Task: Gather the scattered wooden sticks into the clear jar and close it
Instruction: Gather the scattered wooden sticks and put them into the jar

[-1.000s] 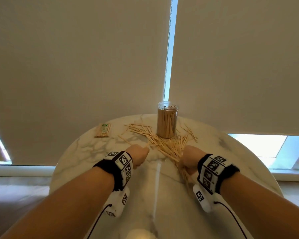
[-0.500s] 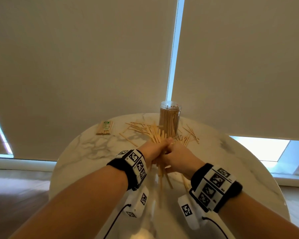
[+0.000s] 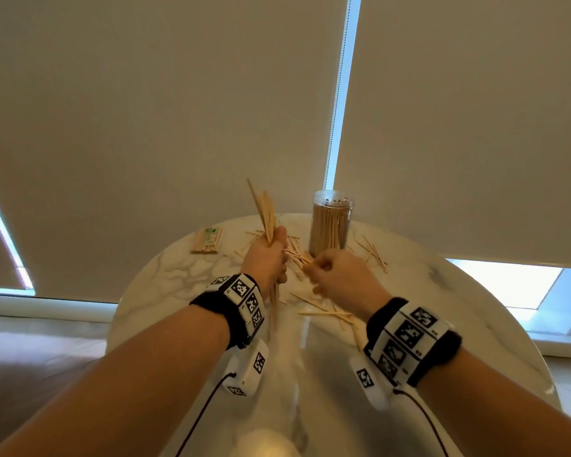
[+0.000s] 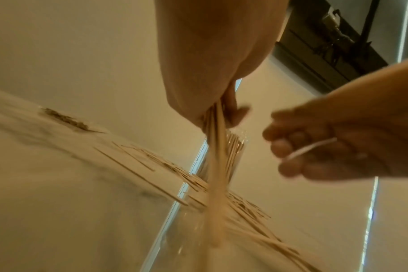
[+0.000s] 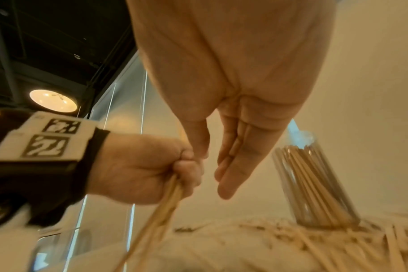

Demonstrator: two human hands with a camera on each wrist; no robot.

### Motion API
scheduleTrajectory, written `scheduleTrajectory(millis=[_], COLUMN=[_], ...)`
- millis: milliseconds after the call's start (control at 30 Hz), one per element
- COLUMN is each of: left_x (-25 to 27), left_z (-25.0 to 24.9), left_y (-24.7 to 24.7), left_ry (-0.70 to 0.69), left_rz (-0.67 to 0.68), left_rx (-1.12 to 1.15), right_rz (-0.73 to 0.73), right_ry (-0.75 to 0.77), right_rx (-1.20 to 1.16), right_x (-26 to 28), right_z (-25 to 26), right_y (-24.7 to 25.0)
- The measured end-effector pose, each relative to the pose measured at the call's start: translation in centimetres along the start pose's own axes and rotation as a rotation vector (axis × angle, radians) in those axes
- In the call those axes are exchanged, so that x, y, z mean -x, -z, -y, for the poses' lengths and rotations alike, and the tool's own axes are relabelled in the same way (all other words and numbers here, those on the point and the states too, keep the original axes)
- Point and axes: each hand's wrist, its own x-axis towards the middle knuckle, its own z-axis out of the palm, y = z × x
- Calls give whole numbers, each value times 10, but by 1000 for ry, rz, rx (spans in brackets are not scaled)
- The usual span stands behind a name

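My left hand point(image 3: 266, 258) grips a bundle of wooden sticks point(image 3: 267, 212) in its fist and holds it upright over the table, left of the clear jar point(image 3: 332, 225). The jar stands at the table's far side, open at the top and packed with sticks. My right hand point(image 3: 330, 275) hovers in front of the jar, beside the left fist, and holds nothing. In the right wrist view its fingers point(image 5: 231, 165) are straight and together, pointing down next to the left hand point(image 5: 147, 171) and bundle point(image 5: 161, 206). Loose sticks point(image 3: 323, 313) lie scattered under and around both hands.
The round marble table point(image 3: 185, 278) ends just behind the jar, with roller blinds beyond. A wrapped packet of sticks point(image 3: 206, 240) lies at the far left. More loose sticks point(image 3: 373, 255) lie right of the jar. The table's near half is bare marble.
Both hands were pressed together on the sticks low over the table. Now the left hand has raised the bundle upright, and the right hand has come off it and shifted right.
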Motion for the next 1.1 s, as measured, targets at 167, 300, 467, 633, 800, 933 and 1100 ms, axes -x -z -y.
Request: scheduleTrajectory(millis=[167, 300, 467, 633, 800, 933, 1100], left_x=[27, 47, 51, 53, 45, 32, 36], left_z=[0, 0, -7, -9, -29, -56, -67], left_y=[-16, -40, -49, -50, -35, -20, -27], left_ry=[-24, -104, -175, -91, -52, 42, 106], left_rz=[156, 303, 288, 358, 277, 178, 199], left_rx=[-158, -354, -332, -215, 2, 355, 540], right_rz=[-175, -274, 153, 170, -50, 173, 420], right_ry=[197, 359, 136, 130, 82, 48, -47], right_rx=[-98, 15, 363, 161, -292, -157, -62], right_x=[-17, -35, -36, -23, -26, 3, 12], right_z=[38, 61, 59, 53, 29, 7, 0], right_y=[40, 59, 58, 57, 50, 31, -5])
